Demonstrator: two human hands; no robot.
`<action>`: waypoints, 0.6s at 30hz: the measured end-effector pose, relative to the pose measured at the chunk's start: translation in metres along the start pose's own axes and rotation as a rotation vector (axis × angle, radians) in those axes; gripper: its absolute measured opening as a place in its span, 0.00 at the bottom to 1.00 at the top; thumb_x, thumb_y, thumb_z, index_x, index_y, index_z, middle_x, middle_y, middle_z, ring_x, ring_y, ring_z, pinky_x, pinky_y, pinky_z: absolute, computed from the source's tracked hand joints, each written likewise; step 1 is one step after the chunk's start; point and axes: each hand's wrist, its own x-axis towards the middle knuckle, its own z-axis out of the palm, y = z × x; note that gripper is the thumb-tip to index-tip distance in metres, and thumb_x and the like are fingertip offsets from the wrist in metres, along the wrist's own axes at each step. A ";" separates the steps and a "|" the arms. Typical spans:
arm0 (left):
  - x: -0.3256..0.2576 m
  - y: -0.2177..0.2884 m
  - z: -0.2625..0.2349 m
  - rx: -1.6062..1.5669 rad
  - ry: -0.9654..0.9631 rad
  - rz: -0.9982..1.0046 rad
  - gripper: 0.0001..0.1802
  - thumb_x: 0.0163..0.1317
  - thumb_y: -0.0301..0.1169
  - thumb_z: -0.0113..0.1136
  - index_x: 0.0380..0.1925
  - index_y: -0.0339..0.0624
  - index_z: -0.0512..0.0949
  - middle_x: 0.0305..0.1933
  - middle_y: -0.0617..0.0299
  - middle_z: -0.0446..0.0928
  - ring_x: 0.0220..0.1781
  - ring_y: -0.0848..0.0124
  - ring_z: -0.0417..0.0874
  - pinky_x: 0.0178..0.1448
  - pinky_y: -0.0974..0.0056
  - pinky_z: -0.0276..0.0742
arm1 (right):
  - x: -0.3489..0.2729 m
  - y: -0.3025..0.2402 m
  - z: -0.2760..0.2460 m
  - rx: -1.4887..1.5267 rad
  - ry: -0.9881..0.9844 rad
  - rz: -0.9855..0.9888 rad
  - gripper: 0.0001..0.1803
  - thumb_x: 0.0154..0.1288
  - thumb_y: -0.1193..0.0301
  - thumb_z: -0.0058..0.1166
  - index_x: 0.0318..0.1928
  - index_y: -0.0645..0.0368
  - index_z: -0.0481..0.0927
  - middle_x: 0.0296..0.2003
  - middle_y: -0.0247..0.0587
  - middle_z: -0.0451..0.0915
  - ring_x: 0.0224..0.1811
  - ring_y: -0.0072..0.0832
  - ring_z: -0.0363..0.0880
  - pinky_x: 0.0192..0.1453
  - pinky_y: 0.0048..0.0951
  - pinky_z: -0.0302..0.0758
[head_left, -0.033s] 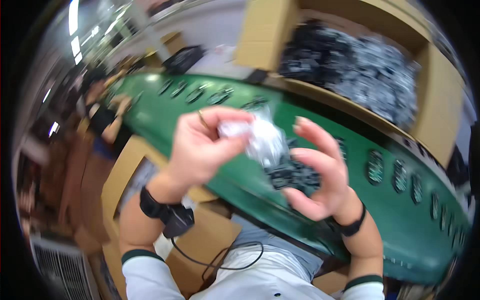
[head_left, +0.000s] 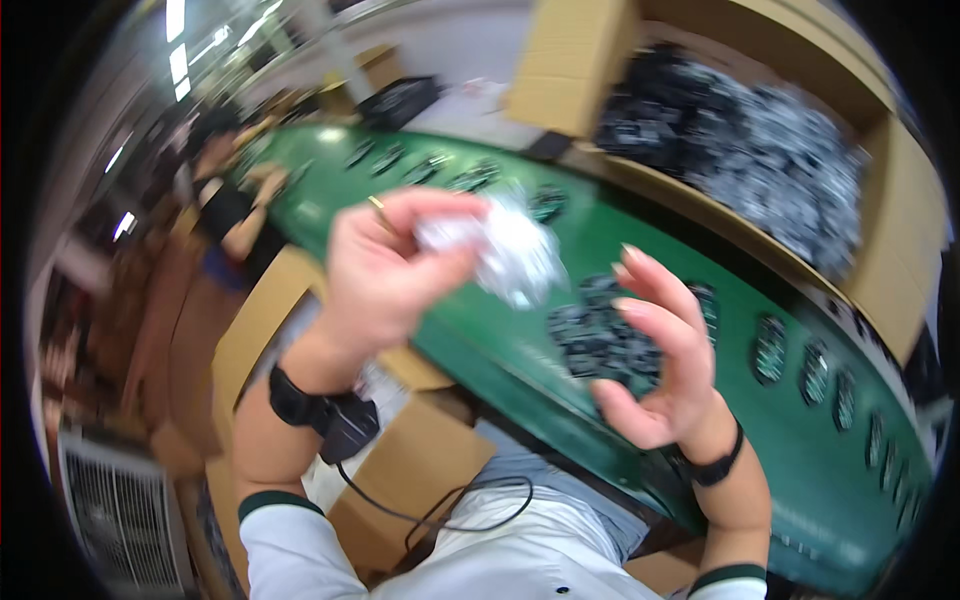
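Observation:
Between thumb and fingers my left hand (head_left: 385, 265) pinches a crumpled clear plastic bag (head_left: 520, 258), held above the green surface. The bag is blurred, and I cannot make out its contents. My right hand (head_left: 665, 355) is open and empty, thumb and fingers apart and curved. Just beyond and to the left of its fingers lies a heap of small dark parts (head_left: 595, 340), partly hidden by the hand. Oblong dark-and-green pieces (head_left: 770, 350) lie spaced in a row along the surface, on both sides of my hands.
A long green work surface (head_left: 480, 345) runs from far left to near right. Beyond it, a large carton (head_left: 575, 70) holds many clear-bagged dark items (head_left: 760, 140). Another open carton (head_left: 440, 455) stands at my lower left, beside a cable. A person (head_left: 225, 200) works farther left.
My left hand and the plastic bag have shifted slightly left, away from my right hand. My right hand sits a little farther right. More of the dark heap shows now.

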 end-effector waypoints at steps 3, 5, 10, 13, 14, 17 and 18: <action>-0.055 0.034 -0.111 0.263 0.445 0.107 0.15 0.65 0.20 0.64 0.53 0.33 0.82 0.47 0.57 0.85 0.46 0.72 0.86 0.53 0.67 0.83 | -0.036 0.005 0.029 0.125 -0.337 0.102 0.14 0.53 0.77 0.63 0.43 0.61 0.84 0.36 0.46 0.86 0.36 0.43 0.85 0.39 0.36 0.81; -0.128 0.074 -0.180 0.399 0.740 0.165 0.16 0.66 0.20 0.63 0.54 0.33 0.80 0.49 0.56 0.85 0.48 0.71 0.86 0.53 0.67 0.84 | -0.079 -0.003 0.061 0.282 -0.589 0.315 0.09 0.54 0.78 0.62 0.38 0.60 0.85 0.28 0.43 0.84 0.25 0.37 0.83 0.31 0.34 0.79; -0.373 0.132 -0.250 1.137 1.504 -0.015 0.19 0.68 0.26 0.64 0.57 0.31 0.76 0.55 0.54 0.81 0.50 0.68 0.85 0.52 0.66 0.83 | -0.112 -0.019 0.083 0.368 -0.975 0.365 0.05 0.56 0.79 0.63 0.35 0.60 0.85 0.23 0.41 0.80 0.20 0.32 0.78 0.25 0.29 0.74; -0.561 0.125 -0.226 1.231 1.741 -0.168 0.18 0.63 0.20 0.66 0.51 0.30 0.72 0.54 0.49 0.78 0.52 0.64 0.82 0.57 0.61 0.81 | -0.112 -0.026 0.079 0.356 -0.899 0.621 0.04 0.58 0.79 0.63 0.35 0.62 0.85 0.23 0.39 0.79 0.19 0.25 0.76 0.24 0.25 0.69; -0.573 0.102 -0.202 1.277 1.783 -0.424 0.16 0.63 0.20 0.67 0.47 0.31 0.72 0.49 0.51 0.79 0.50 0.66 0.82 0.56 0.61 0.80 | -0.114 -0.027 0.077 0.335 -0.886 0.638 0.03 0.59 0.79 0.62 0.35 0.63 0.84 0.23 0.39 0.79 0.20 0.23 0.75 0.24 0.24 0.68; -0.687 0.042 -0.129 1.469 1.741 -0.952 0.18 0.55 0.27 0.72 0.45 0.38 0.77 0.41 0.53 0.82 0.42 0.60 0.85 0.51 0.59 0.80 | -0.111 -0.022 0.073 0.367 -0.935 0.621 0.02 0.65 0.81 0.56 0.37 0.68 0.80 0.25 0.40 0.79 0.25 0.24 0.81 0.31 0.23 0.74; -0.693 0.017 -0.108 1.445 1.624 -1.106 0.17 0.54 0.27 0.71 0.44 0.40 0.79 0.40 0.51 0.83 0.43 0.56 0.85 0.51 0.58 0.80 | -0.114 -0.022 0.071 0.334 -0.936 0.631 0.02 0.66 0.80 0.56 0.37 0.68 0.80 0.24 0.40 0.78 0.25 0.24 0.80 0.31 0.23 0.73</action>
